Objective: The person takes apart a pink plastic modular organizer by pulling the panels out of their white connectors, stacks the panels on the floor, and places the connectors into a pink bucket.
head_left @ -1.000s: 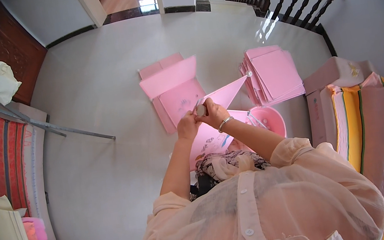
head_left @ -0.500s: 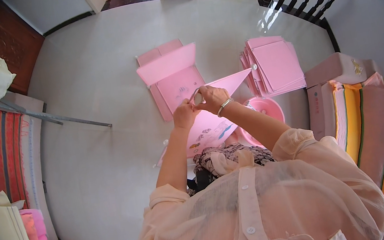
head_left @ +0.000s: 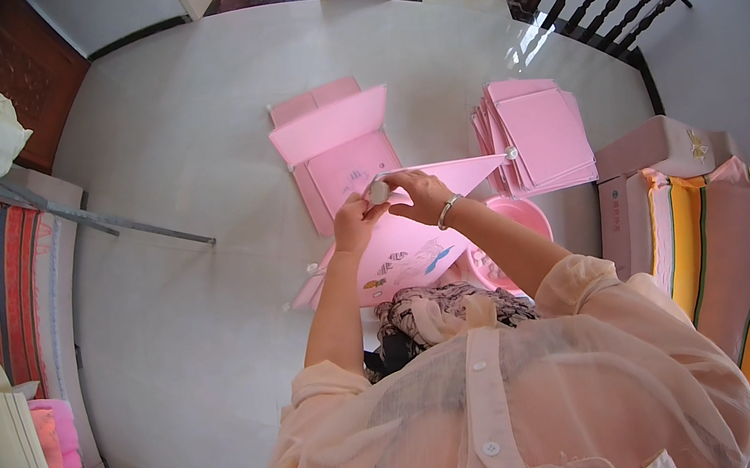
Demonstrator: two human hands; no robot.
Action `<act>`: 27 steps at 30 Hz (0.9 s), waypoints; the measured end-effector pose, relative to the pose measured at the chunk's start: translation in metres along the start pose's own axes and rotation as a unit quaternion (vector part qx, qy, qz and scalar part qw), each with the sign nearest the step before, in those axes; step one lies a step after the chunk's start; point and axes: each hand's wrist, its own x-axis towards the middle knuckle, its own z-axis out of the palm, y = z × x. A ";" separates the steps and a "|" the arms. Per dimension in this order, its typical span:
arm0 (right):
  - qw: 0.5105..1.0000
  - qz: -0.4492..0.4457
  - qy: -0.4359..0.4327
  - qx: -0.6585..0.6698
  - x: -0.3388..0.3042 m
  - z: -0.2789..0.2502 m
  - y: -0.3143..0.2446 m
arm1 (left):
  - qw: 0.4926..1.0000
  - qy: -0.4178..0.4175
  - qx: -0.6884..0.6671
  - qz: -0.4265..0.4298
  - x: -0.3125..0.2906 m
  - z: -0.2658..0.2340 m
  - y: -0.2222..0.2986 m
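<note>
A round white connector (head_left: 378, 192) sits at the corner where pink panels meet in front of me. My left hand (head_left: 356, 223) is closed around that corner from the left. From the right, my right hand (head_left: 422, 196) has its fingers closed on the connector. A pink panel with printed pictures (head_left: 409, 256) slopes down toward my lap. Another pink panel (head_left: 469, 171) extends right from the corner and carries a white connector (head_left: 511, 154) at its far end. How the panel edges sit inside the connector is hidden by my fingers.
Beyond my hands stand joined pink panels (head_left: 330, 128). A stack of loose pink panels (head_left: 544, 131) lies to the right, near a pink basin (head_left: 535, 214) holding small pale pieces. A cushioned seat (head_left: 729, 244) is at right; a metal bar (head_left: 161, 232) juts in from the left.
The panel extending right has swung, its far end now lower and farther right. The sloping panel's left corner has risen. My fingers have shifted, and the connector's round face shows more.
</note>
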 end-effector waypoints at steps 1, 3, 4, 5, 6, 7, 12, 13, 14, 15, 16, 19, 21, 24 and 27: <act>1.000 0.002 0.003 -0.002 -0.003 0.004 0.010 | 1.000 -0.002 -0.001 0.003 0.003 -0.001 0.001; 0.988 0.104 -0.109 0.030 -0.013 0.010 0.022 | 1.000 -0.023 -0.006 -0.013 0.003 -0.006 0.001; 0.988 0.103 -0.110 0.035 -0.015 0.011 0.027 | 1.000 -0.024 -0.002 -0.016 0.002 -0.007 0.000; 0.985 0.120 -0.118 0.037 -0.017 0.013 0.032 | 0.999 -0.028 -0.017 -0.017 0.001 -0.009 -0.001; 0.982 0.138 -0.128 0.037 -0.018 0.014 0.031 | 0.999 -0.032 -0.034 -0.018 0.000 -0.010 -0.004; 0.997 0.071 -0.029 0.031 -0.021 0.018 0.028 | 0.999 -0.033 -0.032 -0.022 0.001 -0.013 -0.008; 0.996 -0.011 0.088 -0.014 -0.011 -0.003 -0.004 | 0.966 -0.108 -0.228 -0.056 0.007 -0.041 -0.029; 0.992 -0.024 0.117 -0.043 -0.007 -0.009 -0.009 | 0.979 -0.102 -0.174 -0.009 0.009 -0.051 -0.036; 0.992 -0.022 0.103 -0.071 -0.005 -0.012 -0.010 | 0.980 -0.107 -0.167 -0.017 0.007 -0.058 -0.042; 0.991 -0.019 0.094 -0.094 -0.004 -0.017 -0.010 | 0.959 -0.115 -0.250 -0.066 0.009 -0.058 -0.041; 0.989 -0.016 0.084 -0.118 -0.004 -0.020 -0.008 | 0.929 -0.120 -0.331 -0.115 0.011 -0.059 -0.040; 0.984 -0.025 0.052 -0.168 -0.005 -0.024 -0.003 | 0.945 -0.096 -0.260 -0.171 0.016 -0.054 -0.027; 0.983 -0.003 0.019 -0.185 -0.005 -0.031 -0.009 | 0.954 -0.069 -0.234 -0.176 0.017 -0.046 -0.020; 0.976 0.030 -0.031 -0.213 -0.004 -0.036 -0.017 | 0.949 -0.045 -0.254 -0.183 0.018 -0.034 -0.018; 0.965 0.029 -0.060 -0.252 -0.001 -0.033 -0.017 | 0.937 -0.048 -0.301 -0.172 0.019 -0.025 -0.017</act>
